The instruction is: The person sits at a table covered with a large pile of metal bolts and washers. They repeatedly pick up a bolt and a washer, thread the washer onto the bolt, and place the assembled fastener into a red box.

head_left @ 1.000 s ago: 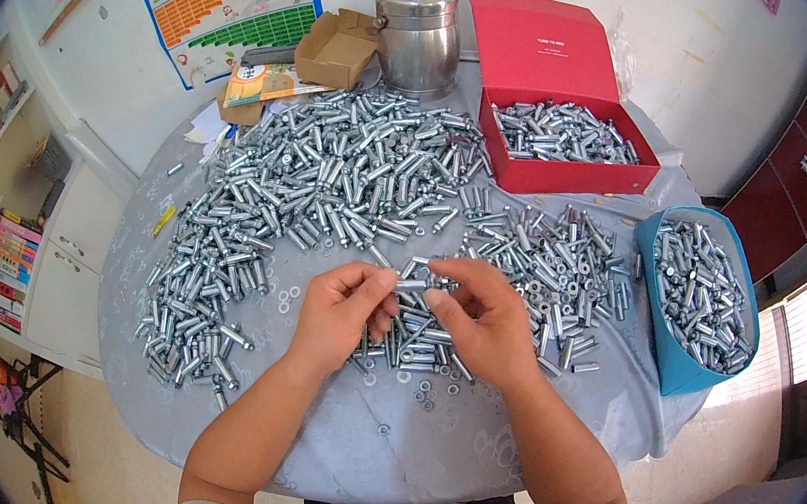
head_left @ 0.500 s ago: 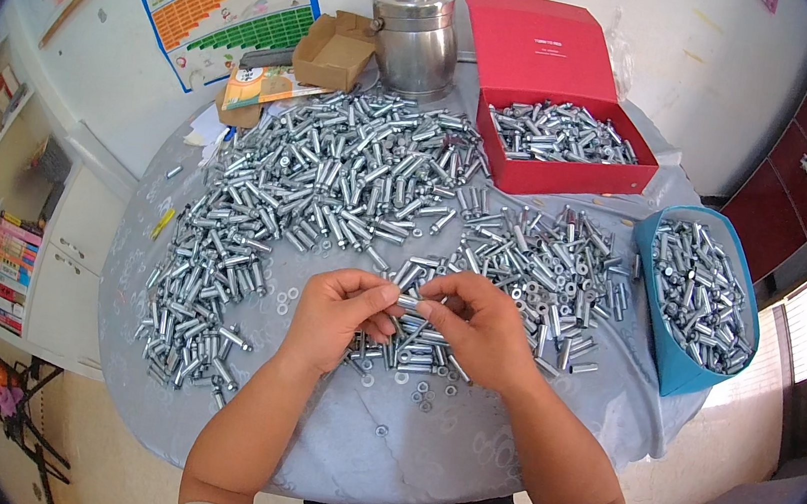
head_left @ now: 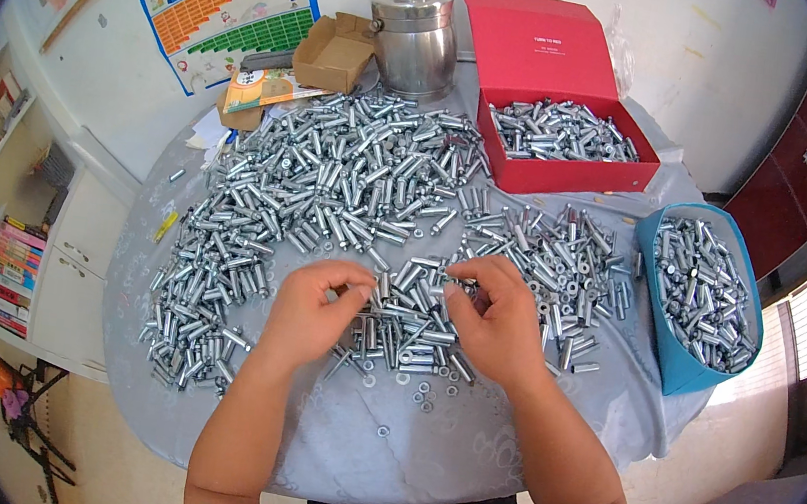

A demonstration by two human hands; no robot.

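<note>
My left hand (head_left: 316, 309) is closed in a pinch above the near pile of metal expansion bolts (head_left: 404, 328). What its fingertips hold, if anything, blends with the bolts behind. To the right, my right hand (head_left: 498, 322) hovers over the same pile with thumb and forefinger curled toward each other. Anything small between those tips is too hard to make out. A gap with bolts showing through separates the two hands. Loose washers (head_left: 423, 387) lie on the tablecloth just below this pile.
A large heap of bolts (head_left: 333, 173) spreads across the table's far and left side. At the back right stands an open red box (head_left: 573, 180) of bolts, with a blue fabric bin (head_left: 695, 384) of bolts at the right edge. A steel pot (head_left: 414, 47) and cardboard box (head_left: 332, 52) stand behind.
My hands were together over the pile, both on one small metal piece. They have moved apart, the left hand leftward and the right hand slightly right and away from me.
</note>
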